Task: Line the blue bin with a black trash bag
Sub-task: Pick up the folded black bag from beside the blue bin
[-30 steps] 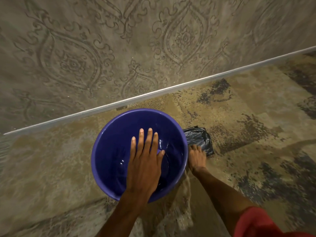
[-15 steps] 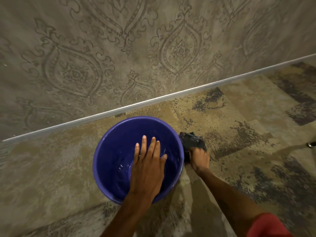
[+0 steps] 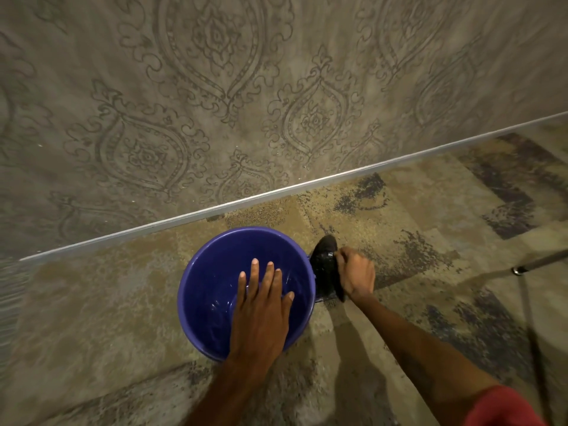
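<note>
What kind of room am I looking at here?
Probably a home room, though I can't tell which: damask-patterned wallpaper, a pale baseboard and a worn patterned carpet, with the blue bin standing on the floor beside the wall.

No readable text, label, brand, number or sign is found anywhere in the head view.
</note>
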Demonstrator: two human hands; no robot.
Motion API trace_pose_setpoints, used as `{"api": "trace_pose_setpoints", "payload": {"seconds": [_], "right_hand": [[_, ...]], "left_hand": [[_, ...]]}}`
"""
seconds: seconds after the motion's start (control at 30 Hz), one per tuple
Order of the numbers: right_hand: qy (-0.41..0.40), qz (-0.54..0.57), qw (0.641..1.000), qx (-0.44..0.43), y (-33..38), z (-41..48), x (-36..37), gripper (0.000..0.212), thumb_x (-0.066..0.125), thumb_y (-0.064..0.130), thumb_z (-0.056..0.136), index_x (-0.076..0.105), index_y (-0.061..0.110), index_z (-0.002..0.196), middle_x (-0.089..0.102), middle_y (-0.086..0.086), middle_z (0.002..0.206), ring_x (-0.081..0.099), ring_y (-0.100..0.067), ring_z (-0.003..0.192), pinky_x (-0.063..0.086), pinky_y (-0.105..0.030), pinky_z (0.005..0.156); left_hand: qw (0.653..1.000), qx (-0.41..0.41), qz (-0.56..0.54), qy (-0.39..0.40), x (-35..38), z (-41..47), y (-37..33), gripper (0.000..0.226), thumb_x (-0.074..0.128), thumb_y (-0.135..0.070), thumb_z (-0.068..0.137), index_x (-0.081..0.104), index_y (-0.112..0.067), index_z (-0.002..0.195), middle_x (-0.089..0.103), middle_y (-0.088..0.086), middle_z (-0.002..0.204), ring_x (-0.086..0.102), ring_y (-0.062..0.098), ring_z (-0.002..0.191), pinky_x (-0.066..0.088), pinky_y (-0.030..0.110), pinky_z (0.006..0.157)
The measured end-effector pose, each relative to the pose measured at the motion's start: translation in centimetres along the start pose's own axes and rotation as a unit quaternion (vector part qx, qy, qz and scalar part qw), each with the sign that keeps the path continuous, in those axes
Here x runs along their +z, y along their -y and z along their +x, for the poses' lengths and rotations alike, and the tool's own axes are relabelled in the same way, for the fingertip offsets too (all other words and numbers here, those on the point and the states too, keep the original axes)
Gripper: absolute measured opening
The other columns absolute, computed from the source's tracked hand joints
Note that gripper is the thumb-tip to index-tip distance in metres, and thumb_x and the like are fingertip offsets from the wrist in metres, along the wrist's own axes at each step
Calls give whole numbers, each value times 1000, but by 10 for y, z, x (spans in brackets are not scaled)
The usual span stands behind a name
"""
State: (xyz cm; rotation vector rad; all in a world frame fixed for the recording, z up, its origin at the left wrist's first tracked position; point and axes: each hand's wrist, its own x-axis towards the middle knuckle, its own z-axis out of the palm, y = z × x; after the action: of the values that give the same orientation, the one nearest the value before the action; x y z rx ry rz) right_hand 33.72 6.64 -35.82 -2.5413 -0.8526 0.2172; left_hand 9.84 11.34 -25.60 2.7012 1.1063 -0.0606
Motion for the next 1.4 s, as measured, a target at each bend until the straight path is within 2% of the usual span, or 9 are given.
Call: {"api": "trace_pose_setpoints", "payload": {"seconds": [0.2, 0.47, 0.6, 0.83, 0.93, 1.03, 1.17, 1.3, 1.4], "right_hand": [[27, 25, 999, 26, 10, 18, -26, 19, 56, 23, 99, 73, 18, 105, 74, -4, 90, 62, -16, 68, 43, -22, 55], [43, 188, 973, 127, 13, 17, -41, 17, 45, 19, 102, 60, 9, 103, 65, -10, 90, 64, -27, 80, 55, -44, 71], [-19, 264, 947, 182, 29, 6, -66, 17, 45, 21, 103, 54, 11, 94, 57, -1, 76, 50, -15, 67, 38, -27, 53], [-60, 512, 817, 258, 75, -13, -144, 19, 49, 18, 101, 54, 15, 83, 52, -1, 83, 48, -17, 82, 44, -29, 74], [-28, 588, 751, 299, 96, -18, -179, 16, 50, 20, 99, 64, 12, 94, 65, -10, 101, 59, -25, 98, 49, -43, 93], [27, 642, 702, 306, 118, -26, -219, 25, 52, 23, 95, 69, 12, 110, 75, -10, 100, 71, -26, 88, 59, -39, 77], [87, 641, 696, 312, 145, -40, -269, 35, 53, 33, 95, 72, 10, 113, 76, -12, 105, 72, -30, 97, 59, -45, 88], [115, 643, 694, 303, 173, -59, -313, 32, 54, 34, 96, 74, 10, 102, 79, -9, 92, 77, -24, 78, 61, -33, 61], [126, 640, 701, 287, 190, -71, -340, 33, 55, 29, 93, 74, 4, 103, 76, -17, 96, 75, -31, 78, 61, -38, 64]], "left_hand": [[1000, -4, -8, 10, -19, 6, -5, 58, 13, -44, 104, 17, -19, 156, 10, 0, 167, -15, 23, 152, -8, 45, 124], [999, -16, -17, 47, -37, 12, -17, 58, 11, -44, 104, 9, -18, 157, 2, 0, 167, -19, 23, 150, -9, 45, 124], [997, -18, -29, 64, -57, 7, -28, 58, 11, -43, 105, 10, -17, 157, 2, 0, 167, -18, 24, 151, -8, 45, 124], [984, -56, -149, 76, -118, -12, -61, 57, 18, -43, 105, 14, -19, 156, 8, -3, 166, -14, 19, 151, -7, 39, 124], [954, -92, -273, 78, -148, -18, -76, 57, 25, -43, 104, 16, -22, 156, 11, -3, 166, -10, 17, 152, 1, 42, 125], [909, -140, -391, 45, -185, -24, -90, 48, 35, -45, 102, 33, -30, 148, 39, 3, 155, 28, 23, 148, 37, 43, 114], [814, -176, -552, -35, -237, -29, -99, 21, 45, -38, 100, 50, -29, 118, 66, -10, 96, 64, -14, 81, 46, 2, 60], [718, -225, -659, -14, -282, -33, -104, 19, 48, -41, 99, 59, -26, 104, 71, -1, 96, 70, 13, 89, 55, 31, 81], [718, -236, -653, -52, -310, -38, -106, 11, 60, -35, 95, 67, -27, 94, 75, -1, 91, 72, 21, 89, 57, 34, 79]]}}
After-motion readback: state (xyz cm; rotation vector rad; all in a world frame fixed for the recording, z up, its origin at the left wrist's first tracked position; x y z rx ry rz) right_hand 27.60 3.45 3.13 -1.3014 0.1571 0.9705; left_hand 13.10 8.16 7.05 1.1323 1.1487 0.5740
